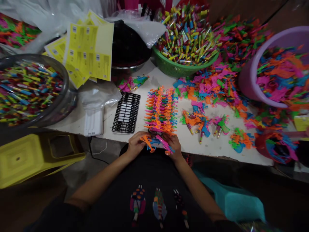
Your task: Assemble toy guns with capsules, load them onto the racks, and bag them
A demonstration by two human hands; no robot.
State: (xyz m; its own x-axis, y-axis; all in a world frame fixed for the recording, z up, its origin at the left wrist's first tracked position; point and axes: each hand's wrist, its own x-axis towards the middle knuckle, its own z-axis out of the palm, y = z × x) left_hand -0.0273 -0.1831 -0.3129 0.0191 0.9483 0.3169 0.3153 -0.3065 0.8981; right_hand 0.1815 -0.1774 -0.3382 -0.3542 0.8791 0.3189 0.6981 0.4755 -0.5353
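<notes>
My left hand (136, 144) is closed at the table's front edge, its fingers around a bunch of small plastic toys (150, 144) in orange and blue that look like toy guns. Opposite it, my right hand (174, 145) is closed on pink and blue toys (165, 144) of the same sort. Just beyond both hands, tight rows of orange, pink, green and blue toys (159, 111) stand in a rack, mostly hidden beneath them. An unfilled black wire rack (126, 112) lies to the left.
Loose toys (212, 83) pile up at right, beside a purple bucket (251, 77). Behind stands a green basket (178, 68) of small colourful tubes; a clear bowl (64, 80) at left holds more. Yellow label sheets (89, 48), a white box (93, 120) and a yellow stool (21, 154) are also left.
</notes>
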